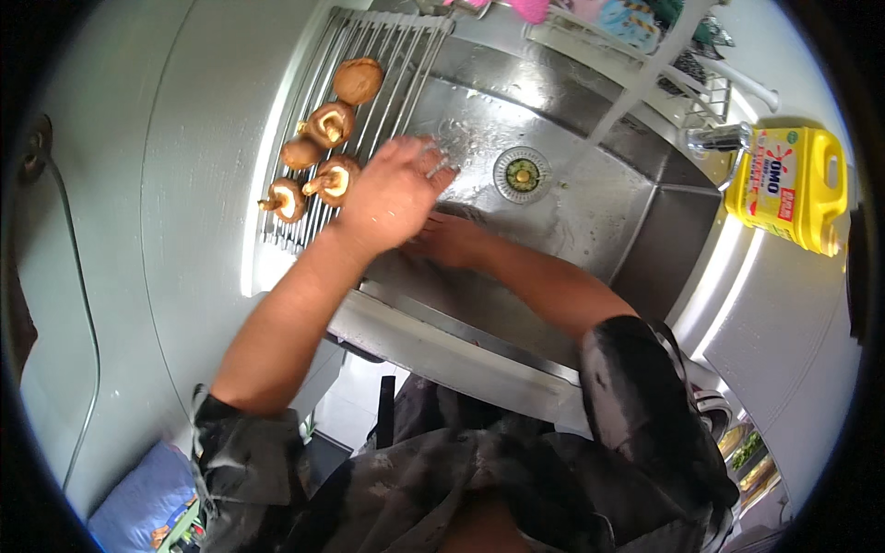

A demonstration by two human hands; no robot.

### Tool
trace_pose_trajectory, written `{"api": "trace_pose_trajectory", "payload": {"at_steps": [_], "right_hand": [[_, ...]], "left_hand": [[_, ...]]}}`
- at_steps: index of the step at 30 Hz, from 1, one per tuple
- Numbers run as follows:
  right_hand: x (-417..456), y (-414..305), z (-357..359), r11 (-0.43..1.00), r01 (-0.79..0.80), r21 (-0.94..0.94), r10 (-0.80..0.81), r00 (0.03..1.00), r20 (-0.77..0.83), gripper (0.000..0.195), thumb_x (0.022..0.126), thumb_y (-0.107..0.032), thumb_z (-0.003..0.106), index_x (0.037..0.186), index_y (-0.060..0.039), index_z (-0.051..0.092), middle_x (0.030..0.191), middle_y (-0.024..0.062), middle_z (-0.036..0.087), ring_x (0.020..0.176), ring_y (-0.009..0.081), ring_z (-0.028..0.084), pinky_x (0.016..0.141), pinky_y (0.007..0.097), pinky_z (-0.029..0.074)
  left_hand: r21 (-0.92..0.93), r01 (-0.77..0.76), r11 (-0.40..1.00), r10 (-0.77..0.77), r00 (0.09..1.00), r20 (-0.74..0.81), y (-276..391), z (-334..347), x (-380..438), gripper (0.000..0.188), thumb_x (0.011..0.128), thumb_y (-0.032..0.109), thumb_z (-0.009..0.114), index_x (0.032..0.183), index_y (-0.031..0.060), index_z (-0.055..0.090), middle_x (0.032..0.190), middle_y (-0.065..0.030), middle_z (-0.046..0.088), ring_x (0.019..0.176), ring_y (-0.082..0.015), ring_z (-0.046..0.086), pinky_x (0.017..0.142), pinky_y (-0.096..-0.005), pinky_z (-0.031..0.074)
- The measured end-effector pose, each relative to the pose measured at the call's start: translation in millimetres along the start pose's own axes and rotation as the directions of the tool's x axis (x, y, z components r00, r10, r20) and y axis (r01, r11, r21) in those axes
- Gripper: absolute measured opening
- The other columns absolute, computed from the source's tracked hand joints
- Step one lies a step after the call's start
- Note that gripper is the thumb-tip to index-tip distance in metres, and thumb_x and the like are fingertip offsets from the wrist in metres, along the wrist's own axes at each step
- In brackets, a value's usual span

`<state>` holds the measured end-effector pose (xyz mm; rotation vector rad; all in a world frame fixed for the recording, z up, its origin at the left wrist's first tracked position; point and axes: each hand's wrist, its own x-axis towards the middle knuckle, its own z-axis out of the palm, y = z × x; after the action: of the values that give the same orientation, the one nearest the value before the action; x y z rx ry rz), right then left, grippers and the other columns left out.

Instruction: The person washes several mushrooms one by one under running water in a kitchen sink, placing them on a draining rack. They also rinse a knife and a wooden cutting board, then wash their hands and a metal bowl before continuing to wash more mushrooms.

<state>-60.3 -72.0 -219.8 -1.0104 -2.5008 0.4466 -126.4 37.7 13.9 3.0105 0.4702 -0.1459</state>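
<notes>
My left hand (397,197), wet and bent at the fingers, hovers over the inner edge of a metal roll-up drying rack (408,62). Its back faces me, so the palm is hidden. Lower in the stainless steel sink (574,228) is my right hand (446,238), its fingers partly covered by the left one; whether it holds something does not show. Several brown mushrooms lie on the rack: one cap-up (358,81), others with stems showing, such as the mushroom (334,181) closest to my left hand.
A drain strainer (522,175) with green scraps sits in the sink floor. The pale faucet spout (643,76) slants over the basin. On the right counter rests a yellow OMO detergent jug (788,186). A wire rack (712,100) stands behind the sink. A cable (79,290) runs along the left counter.
</notes>
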Motion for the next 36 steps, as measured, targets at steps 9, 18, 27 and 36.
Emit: {"api": "trace_pose_trajectory", "payload": {"at_steps": [9, 18, 27, 36], "right_hand": [[52, 49, 16, 0.84, -0.504, -0.2, 0.529, 0.843, 0.099, 0.052, 0.092, -0.036, 0.046, 0.139, -0.016, 0.043, 0.15, 0.0074, 0.031, 0.139, 0.0256, 0.025, 0.115, 0.0417, 0.017], [44, 10, -5, 0.958, -0.267, -0.103, 0.26, 0.963, -0.075, 0.042, 0.085, -0.026, 0.055, 0.123, -0.009, 0.057, 0.139, 0.0111, 0.044, 0.131, 0.0296, 0.036, 0.112, 0.0444, 0.024], [38, 111, -34, 0.69, -0.685, -0.236, 0.657, 0.729, -0.192, 0.062, 0.091, -0.041, 0.049, 0.143, -0.0081, 0.036, 0.15, 0.0186, 0.027, 0.141, 0.034, 0.019, 0.114, 0.0522, 0.009], [125, 109, 22, 0.65, -0.39, 0.652, 0.75, 0.467, -0.468, 0.064, 0.092, -0.038, 0.041, 0.144, -0.0028, 0.029, 0.15, 0.0167, 0.027, 0.142, 0.0329, 0.019, 0.113, 0.0534, 0.01]], "left_hand": [[0.068, -0.085, 0.994, 0.095, 0.984, -0.154, -33, -26, 2, 0.028, 0.069, 0.007, 0.066, 0.097, 0.0082, 0.066, 0.125, -0.0053, 0.054, 0.128, -0.0284, 0.042, 0.109, -0.0473, 0.032], [-0.013, 0.092, 0.996, -0.091, 0.937, -0.336, -43, -28, 10, 0.03, 0.069, 0.003, 0.065, 0.098, 0.0101, 0.066, 0.129, -0.0075, 0.051, 0.129, -0.0328, 0.039, 0.109, -0.0508, 0.029], [0.024, 0.165, 0.986, -0.147, 0.928, -0.343, -48, -17, 23, 0.026, 0.074, 0.009, 0.064, 0.099, 0.0089, 0.067, 0.132, -0.0123, 0.047, 0.132, -0.0373, 0.034, 0.109, -0.0542, 0.025], [0.042, 0.156, 0.987, -0.137, 0.946, -0.295, -43, -17, 26, 0.025, 0.075, 0.012, 0.065, 0.1, 0.0088, 0.066, 0.133, -0.0127, 0.046, 0.132, -0.0392, 0.033, 0.11, -0.0552, 0.024]]}}
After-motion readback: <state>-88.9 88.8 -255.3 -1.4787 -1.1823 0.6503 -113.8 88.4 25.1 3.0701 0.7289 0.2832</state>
